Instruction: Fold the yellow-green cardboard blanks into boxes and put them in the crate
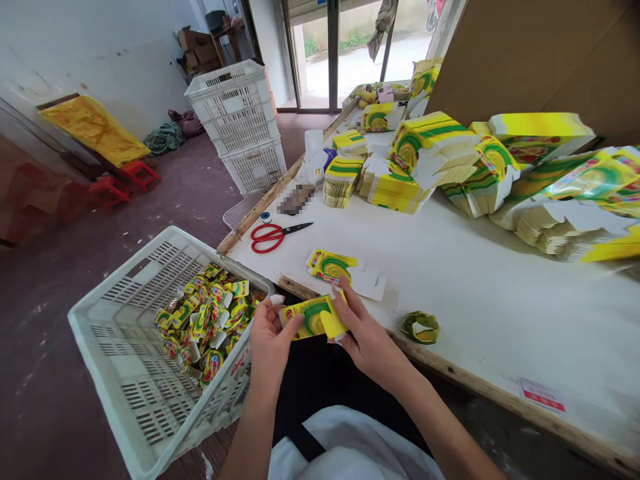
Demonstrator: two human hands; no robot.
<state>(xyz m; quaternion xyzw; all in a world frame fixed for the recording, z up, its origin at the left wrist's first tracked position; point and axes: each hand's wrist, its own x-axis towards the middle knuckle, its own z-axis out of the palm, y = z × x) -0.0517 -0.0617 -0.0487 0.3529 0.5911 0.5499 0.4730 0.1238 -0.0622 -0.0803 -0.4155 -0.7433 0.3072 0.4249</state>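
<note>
Both my hands hold a small yellow and green printed carton (pixel 313 319) just off the near edge of the white table (pixel 475 293). My left hand (pixel 270 343) grips its left end with the thumb laid over the top. My right hand (pixel 361 333) pinches the right end, where a yellow flap is folded down. A flat unfolded carton blank (pixel 334 267) lies on the table just beyond my hands. A white plastic crate (pixel 125 373) to my left holds several folded cartons of the same print (pixel 207 320).
Red-handled scissors (pixel 273 235) lie near the table's left edge. Stacks of flat yellow blanks (pixel 400 180) crowd the far side of the table. A roll of green-yellow tape (pixel 420 327) sits near the front edge. Stacked white crates (pixel 243 123) stand on the floor behind.
</note>
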